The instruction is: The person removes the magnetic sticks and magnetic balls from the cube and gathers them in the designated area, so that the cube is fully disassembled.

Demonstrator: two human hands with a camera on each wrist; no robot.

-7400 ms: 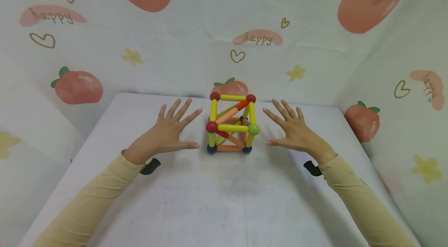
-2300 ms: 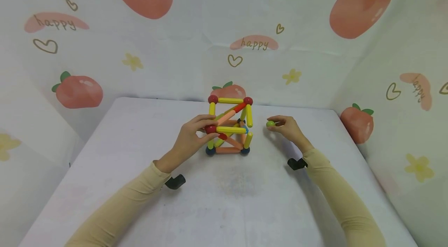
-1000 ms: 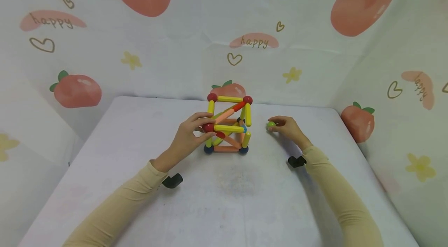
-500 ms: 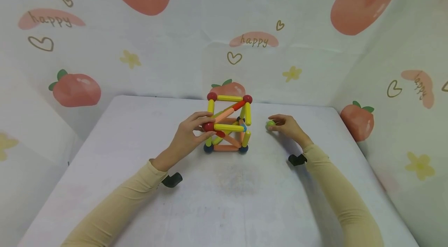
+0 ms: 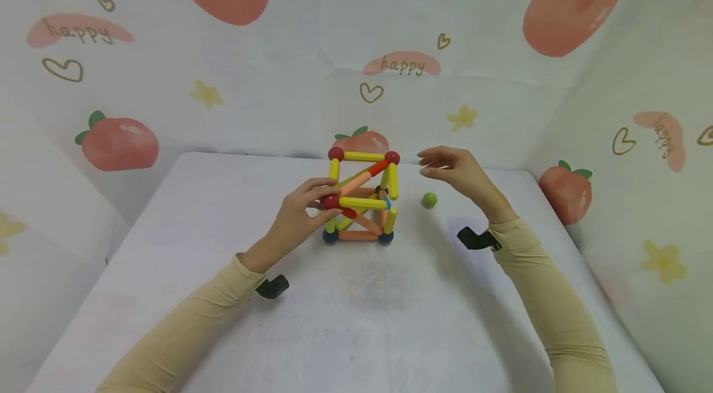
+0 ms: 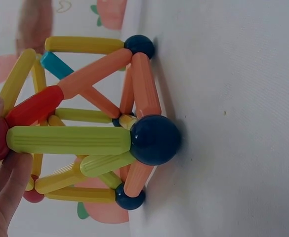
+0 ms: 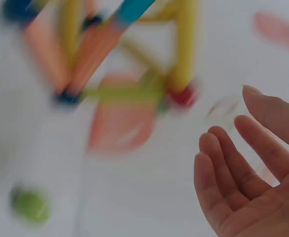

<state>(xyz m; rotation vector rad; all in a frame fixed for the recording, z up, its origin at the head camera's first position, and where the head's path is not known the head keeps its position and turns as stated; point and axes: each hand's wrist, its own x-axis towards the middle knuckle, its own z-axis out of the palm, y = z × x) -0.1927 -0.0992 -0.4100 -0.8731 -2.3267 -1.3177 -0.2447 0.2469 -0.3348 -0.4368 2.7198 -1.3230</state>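
Observation:
A cube-shaped frame of magnetic rods and balls (image 5: 362, 202) stands on the table. My left hand (image 5: 292, 216) pinches the red ball (image 5: 330, 202) at its upper front-left corner, also seen by the left wrist camera, where the fingers (image 6: 13, 182) meet that ball. At the upper front-right corner no ball joins the yellow rods, and a blue rod end (image 5: 388, 203) shows there. Right of the frame, a green ball (image 5: 429, 200) lies on the table. Above and behind it hovers my right hand (image 5: 462, 173), holding nothing, its fingers loosely bent in the right wrist view.
The white table (image 5: 356, 319) stretches toward me in front of the frame. Behind and at the sides hangs a pale cloth (image 5: 278, 108) printed with fruit, flowers and hearts. Dark wrist mounts (image 5: 475, 238) stick out below both sleeves.
The green ball, earlier at the upper front-right corner, was taken off and set on the table. In the last half second my right hand let it go and rose. The left hand keeps its pinch.

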